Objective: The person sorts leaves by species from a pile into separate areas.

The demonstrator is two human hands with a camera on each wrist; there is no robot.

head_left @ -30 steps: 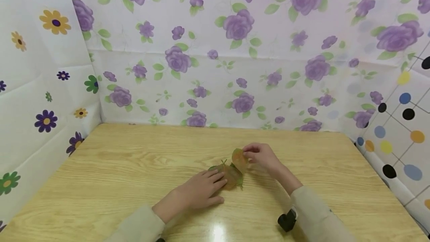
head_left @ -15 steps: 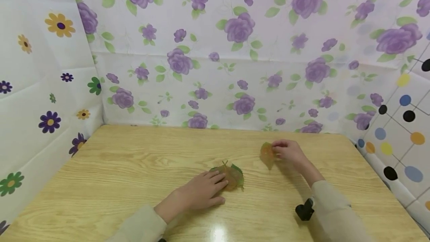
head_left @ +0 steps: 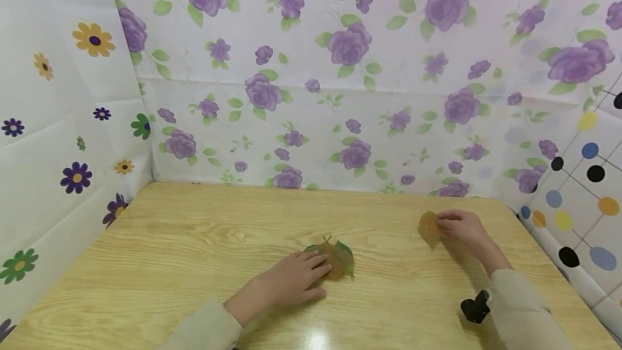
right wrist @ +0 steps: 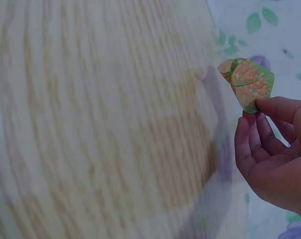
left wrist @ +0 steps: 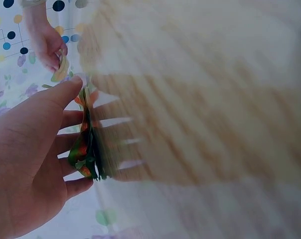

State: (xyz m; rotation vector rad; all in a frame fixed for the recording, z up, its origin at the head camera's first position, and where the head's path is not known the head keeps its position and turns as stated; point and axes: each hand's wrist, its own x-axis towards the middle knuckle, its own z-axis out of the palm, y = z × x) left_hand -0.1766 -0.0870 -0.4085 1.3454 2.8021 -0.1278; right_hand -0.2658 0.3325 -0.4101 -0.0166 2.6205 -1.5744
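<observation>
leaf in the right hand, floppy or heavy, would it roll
Probably flexible: the leaf curls along one edge. Likely very light, since the fingers pinch only its margin. Being thin, it would probably slide rather than roll.

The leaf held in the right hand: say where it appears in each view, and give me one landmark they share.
Head: leaf right of centre, just below mid-height, at the fingertips of the right hand.
Left wrist: leaf small, in the upper left, at the right hand's fingertips.
Right wrist: leaf at upper right, pinched by thumb and fingers.
Shared landmark: the purple-flowered backdrop.
</observation>
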